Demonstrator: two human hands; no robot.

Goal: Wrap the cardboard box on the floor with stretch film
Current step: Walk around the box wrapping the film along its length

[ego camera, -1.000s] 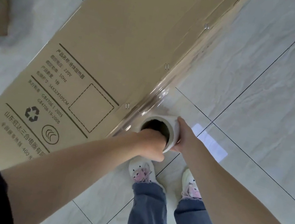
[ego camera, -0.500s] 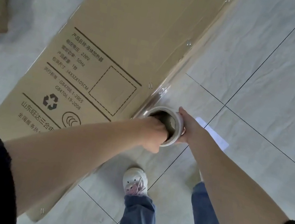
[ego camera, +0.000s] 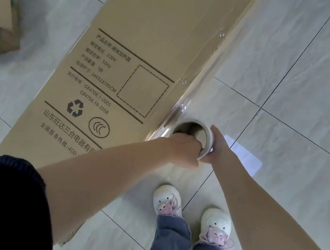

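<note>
Left hand [ego camera: 186,150] has its fingers hooked down into the open core of the stretch film roll [ego camera: 207,136], gripping it from inside; right hand [ego camera: 216,147] lies against the roll's outer wall, fingers look fairly straight, pressing not clutching, far side hidden. Roll stands upright, just beside the right long edge of the cardboard box [ego camera: 151,45], near the printed end. Box lies flat on the tiled floor [ego camera: 306,105], long axis running away from the person, up and to the right; it sits left of both hands, left hand nearer. Shiny film [ego camera: 179,107] clings along that side. Both arms reach forward and down, fairly straight. Next pull likely follows the box edge.
</note>
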